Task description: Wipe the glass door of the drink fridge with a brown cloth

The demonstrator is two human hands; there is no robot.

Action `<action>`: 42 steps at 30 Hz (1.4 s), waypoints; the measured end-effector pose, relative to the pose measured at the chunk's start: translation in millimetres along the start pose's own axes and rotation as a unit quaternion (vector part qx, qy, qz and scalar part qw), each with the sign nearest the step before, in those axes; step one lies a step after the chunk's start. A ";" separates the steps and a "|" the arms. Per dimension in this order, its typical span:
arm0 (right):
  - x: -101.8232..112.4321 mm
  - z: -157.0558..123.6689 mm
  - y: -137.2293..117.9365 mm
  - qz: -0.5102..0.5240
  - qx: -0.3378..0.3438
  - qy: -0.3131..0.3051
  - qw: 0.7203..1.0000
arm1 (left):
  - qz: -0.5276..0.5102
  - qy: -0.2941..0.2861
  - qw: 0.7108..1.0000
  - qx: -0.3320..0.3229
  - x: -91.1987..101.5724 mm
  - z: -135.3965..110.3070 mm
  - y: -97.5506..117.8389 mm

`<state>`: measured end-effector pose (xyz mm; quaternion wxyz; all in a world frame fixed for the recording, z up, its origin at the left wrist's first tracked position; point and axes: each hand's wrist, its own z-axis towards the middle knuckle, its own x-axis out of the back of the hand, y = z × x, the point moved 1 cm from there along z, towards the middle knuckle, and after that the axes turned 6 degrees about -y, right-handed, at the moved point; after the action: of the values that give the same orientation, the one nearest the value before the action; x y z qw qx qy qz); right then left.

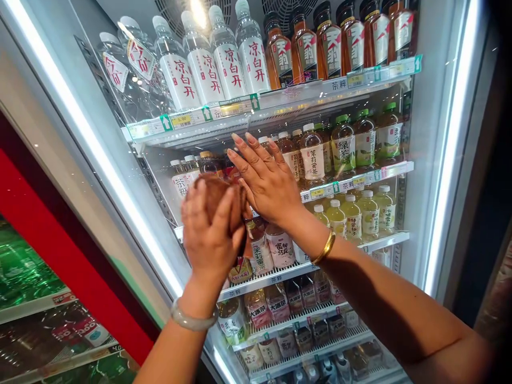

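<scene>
My left hand [212, 229], with a pale bangle at its wrist, is closed round a bunched brown cloth [218, 194] in front of the glass door [256, 125] of a lit drinks cooler. It is slightly blurred, and whether the cloth touches the glass I cannot tell. Just to the right and a little higher, my right hand [268, 181] lies flat against the glass with fingers stretched out, its wrist wearing a gold bracelet [325, 248]. Behind the hands, bottled teas [312, 154] stand on the middle shelf, partly hidden by them.
Clear water bottles [224, 58] and dark amber bottles [330, 45] line the top shelf. Lower shelves hold more teas [258, 306]. Bright light strips [452, 138] run along both sides of the cooler. At the left is a red frame [76, 245] with green bottles [32, 266] beyond.
</scene>
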<state>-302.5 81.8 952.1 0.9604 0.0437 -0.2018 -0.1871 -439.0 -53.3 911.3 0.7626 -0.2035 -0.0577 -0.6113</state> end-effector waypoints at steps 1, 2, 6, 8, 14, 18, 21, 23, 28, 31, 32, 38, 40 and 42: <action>-1.6 -5.2 -0.7 0.007 0.002 0.005 1.000 | 0.004 -0.010 1.000 -0.017 -2.0 -8.5 2.2; -3.3 -10.5 -1.6 0.013 0.004 0.009 1.000 | 0.008 -0.015 1.000 -0.017 -2.0 -14.7 1.5; -8.2 -27.1 -6.2 0.030 -0.002 0.010 0.999 | 0.019 0.045 0.993 0.104 4.8 -18.0 -5.7; -10.1 -32.6 -8.2 0.030 -0.012 0.013 0.999 | 0.021 0.062 0.990 0.124 0.1 -16.9 4.2; -18.8 -61.8 -10.8 0.021 -0.013 0.010 1.000 | -0.010 -0.005 1.000 -0.004 -20.0 -38.8 37.4; -21.8 -77.7 -12.4 0.009 -0.015 -0.001 1.000 | -0.030 0.034 0.993 0.106 -4.0 -39.0 12.2; -22.0 -78.2 -13.6 -0.028 -0.014 0.004 1.000 | -0.032 0.101 0.978 0.178 -7.2 -35.5 12.9; -22.1 -77.6 -13.2 -0.050 -0.016 0.005 0.999 | -0.042 0.083 0.987 0.131 -21.1 -38.6 30.5; -22.3 -87.7 -8.1 -0.078 -0.001 0.019 0.997 | -0.079 0.048 0.996 0.016 -38.8 -54.3 55.7; -21.5 -95.1 -6.8 -0.083 0.009 0.019 0.996 | -0.084 0.046 0.991 0.089 -24.1 -52.7 34.1; -21.0 -96.3 -7.2 -0.086 0.009 0.020 0.996 | -0.083 0.062 0.987 0.123 -19.0 -51.1 26.6; -18.7 -95.5 -9.6 -0.115 -0.006 0.025 0.993 | -0.090 0.090 0.987 0.098 -35.7 -58.3 39.9; -17.3 -96.5 -7.5 -0.116 -0.001 0.020 0.993 | -0.099 0.078 0.991 0.045 -46.7 -65.0 54.2; -14.9 -99.3 -4.4 -0.113 0.005 0.014 0.994 | -0.106 0.071 0.991 0.026 -49.0 -67.2 60.6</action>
<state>-276.6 84.2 855.0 0.9356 0.0732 -0.1834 -0.2926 -403.9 -24.1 819.0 0.7005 -0.1327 -0.0402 -0.7000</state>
